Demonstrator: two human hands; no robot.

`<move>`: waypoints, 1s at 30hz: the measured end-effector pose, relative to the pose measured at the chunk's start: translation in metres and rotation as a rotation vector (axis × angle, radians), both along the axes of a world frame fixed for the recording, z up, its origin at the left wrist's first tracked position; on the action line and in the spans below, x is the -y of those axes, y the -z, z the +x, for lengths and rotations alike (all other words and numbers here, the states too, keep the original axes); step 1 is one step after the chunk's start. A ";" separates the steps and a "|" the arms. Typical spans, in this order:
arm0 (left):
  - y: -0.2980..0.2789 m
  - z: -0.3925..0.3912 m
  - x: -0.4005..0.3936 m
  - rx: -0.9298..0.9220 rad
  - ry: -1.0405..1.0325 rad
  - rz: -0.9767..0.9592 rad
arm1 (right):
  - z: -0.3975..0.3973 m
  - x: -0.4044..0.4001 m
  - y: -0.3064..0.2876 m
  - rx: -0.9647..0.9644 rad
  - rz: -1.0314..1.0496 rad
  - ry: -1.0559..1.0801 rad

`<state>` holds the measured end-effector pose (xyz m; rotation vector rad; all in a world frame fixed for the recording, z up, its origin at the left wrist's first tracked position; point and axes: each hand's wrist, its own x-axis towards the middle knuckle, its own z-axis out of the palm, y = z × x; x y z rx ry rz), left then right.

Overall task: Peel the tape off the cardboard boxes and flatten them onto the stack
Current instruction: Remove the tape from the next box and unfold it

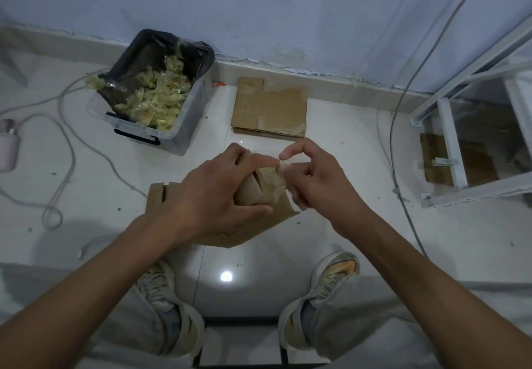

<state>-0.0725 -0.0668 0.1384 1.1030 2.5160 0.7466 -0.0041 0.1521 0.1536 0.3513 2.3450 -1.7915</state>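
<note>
Cardboard box (253, 193), half hidden under left hand (213, 193)'s grip; right hand (313, 178) pinches tape (280, 180)

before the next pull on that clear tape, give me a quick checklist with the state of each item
1. Left hand grips the brown cardboard box firmly: ok.
2. Right hand pinches the clear tape strip at the box top: ok.
3. Tape fully off the box: not ok, part of it is on the flaps.
4. Clear plastic bin with black liner, holding crumpled tape, open for the scrap: ok.
5. Stack of flattened brown cardboard by the wall is unobstructed: ok.
6. Tape on the box's underside: cannot tell, hidden.
</note>
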 end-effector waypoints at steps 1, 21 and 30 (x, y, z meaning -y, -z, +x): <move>0.001 0.002 0.000 0.002 -0.014 0.013 | 0.002 -0.001 -0.003 0.088 -0.199 0.020; 0.000 0.006 -0.001 0.096 -0.045 0.167 | -0.001 -0.007 -0.007 0.112 -0.150 -0.081; 0.003 0.012 -0.006 0.052 -0.194 0.057 | 0.011 0.016 0.002 -0.221 0.324 -0.081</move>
